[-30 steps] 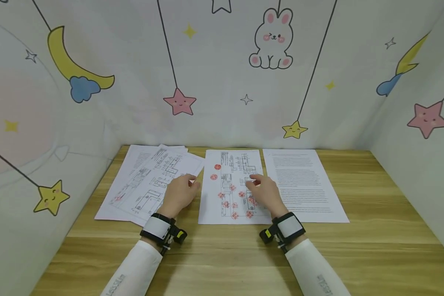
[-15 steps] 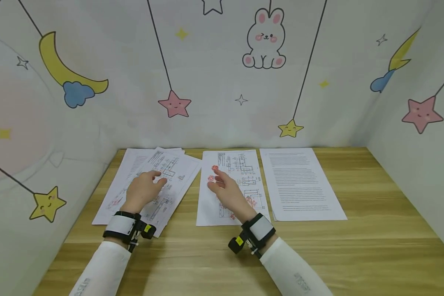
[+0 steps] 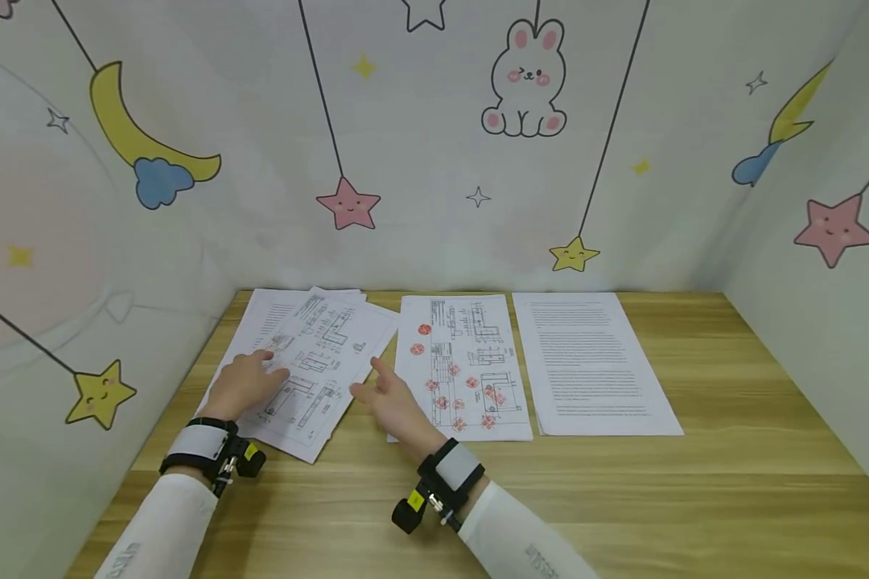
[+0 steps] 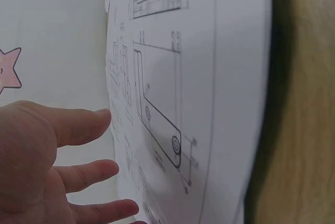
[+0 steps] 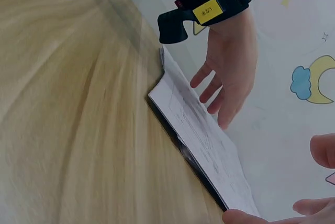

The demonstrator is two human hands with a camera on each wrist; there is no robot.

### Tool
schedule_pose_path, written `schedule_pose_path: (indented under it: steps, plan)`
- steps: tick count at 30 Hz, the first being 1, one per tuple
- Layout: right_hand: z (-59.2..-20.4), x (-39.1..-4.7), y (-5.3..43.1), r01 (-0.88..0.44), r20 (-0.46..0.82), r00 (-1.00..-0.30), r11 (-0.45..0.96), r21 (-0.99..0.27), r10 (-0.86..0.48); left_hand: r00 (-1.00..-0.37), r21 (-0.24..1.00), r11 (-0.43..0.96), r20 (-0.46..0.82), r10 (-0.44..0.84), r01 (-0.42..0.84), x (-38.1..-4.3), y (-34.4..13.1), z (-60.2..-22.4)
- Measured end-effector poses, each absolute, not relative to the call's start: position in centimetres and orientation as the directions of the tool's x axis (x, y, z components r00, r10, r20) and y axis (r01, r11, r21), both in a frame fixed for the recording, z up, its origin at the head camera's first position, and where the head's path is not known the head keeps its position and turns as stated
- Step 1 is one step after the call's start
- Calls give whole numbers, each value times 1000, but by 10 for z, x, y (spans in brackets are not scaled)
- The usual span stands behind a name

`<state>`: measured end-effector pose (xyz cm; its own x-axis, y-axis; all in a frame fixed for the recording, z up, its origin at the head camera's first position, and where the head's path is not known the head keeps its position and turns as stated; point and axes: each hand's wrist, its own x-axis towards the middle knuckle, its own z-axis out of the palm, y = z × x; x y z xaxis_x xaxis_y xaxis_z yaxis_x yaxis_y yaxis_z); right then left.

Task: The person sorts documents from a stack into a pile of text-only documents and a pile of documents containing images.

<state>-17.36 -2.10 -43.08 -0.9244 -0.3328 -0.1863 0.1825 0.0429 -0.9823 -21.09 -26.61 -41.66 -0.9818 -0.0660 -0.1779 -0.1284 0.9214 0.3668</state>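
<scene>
A fanned pile of drawing sheets (image 3: 336, 338) lies at the left of the table, its top sheet turned askew. My left hand (image 3: 242, 386) is over the pile's left side, thumb and fingers spread, holding nothing; in the left wrist view its fingers (image 4: 89, 174) hover by the sheet's face. Extended toward the pile's right edge is my right hand (image 3: 400, 412), with nothing gripped. Whether its fingertips touch the paper is unclear. In the middle lies a drawing sheet with red stamps (image 3: 471, 362), partly behind my right hand.
To the right lies a printed text sheet (image 3: 594, 362). All the papers rest on a wooden table (image 3: 717, 482), bounded at the back and sides by a white cloth (image 3: 420, 241) with cartoon figures. Each wrist carries a strapped camera (image 3: 409, 511).
Both hands have moved left. My right hand has gone from the stamped sheet to the pile's right edge, my left farther over the pile. The pile's top sheet has shifted slightly toward me.
</scene>
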Motion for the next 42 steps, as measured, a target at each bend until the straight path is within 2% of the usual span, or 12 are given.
schedule_pose_path:
  steps: [10, 18, 23, 26, 30, 33, 36, 42]
  plan:
    - [-441, -168, -43, 214, -189, -925, -42, -976, -331, -960, 392, 888, -236, -154, -239, -208, -282, -421]
    - [-439, -164, -54, 139, -182, -911, 140, -980, -369, -964, 376, 893, -186, -188, -247, -208, -284, -424]
    - [-440, -160, -59, 147, -194, -915, 156, -977, -353, -960, 376, 886, -176, -218, -270, -213, -287, -428]
    - [-443, -161, -62, 192, -197, -931, 48, -980, -306, -954, 388, 874, -174, -244, -294, -215, -287, -429]
    - [-448, -167, -66, 243, -198, -956, -203, -949, -218, -944, 400, 856, -174, -279, -327, -215, -288, -429]
    - [-449, -172, -65, 274, -236, -959, -318, -908, -155, -941, 389, 858, -164, -294, -336, -214, -288, -430]
    - [-449, -175, -63, 309, -279, -951, -362, -879, -135, -941, 381, 860, -153, -303, -339, -214, -289, -431]
    - [-454, -174, -66, 352, -301, -933, -337, -873, -196, -948, 358, 878, -148, -282, -317, -213, -290, -434]
